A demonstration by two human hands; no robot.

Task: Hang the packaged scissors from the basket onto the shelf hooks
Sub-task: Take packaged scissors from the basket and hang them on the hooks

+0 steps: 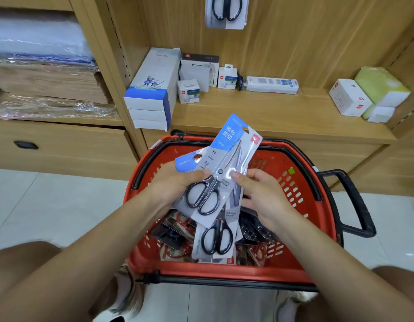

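While the red basket (224,274) sits below, left hand (175,182) & right hand (261,194) both have fingers clamped on a fanned bunch of packaged scissors (226,156), w/ thumbs on top.

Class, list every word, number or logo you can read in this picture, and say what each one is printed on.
"锋利剪切": on the blue strip of the top scissors pack.
"170mm": on the same strip, just legible.
Red corner logo on that pack: too small to read.
Small print on the lower scissors pack and the shelf boxes: blurred, unreadable.
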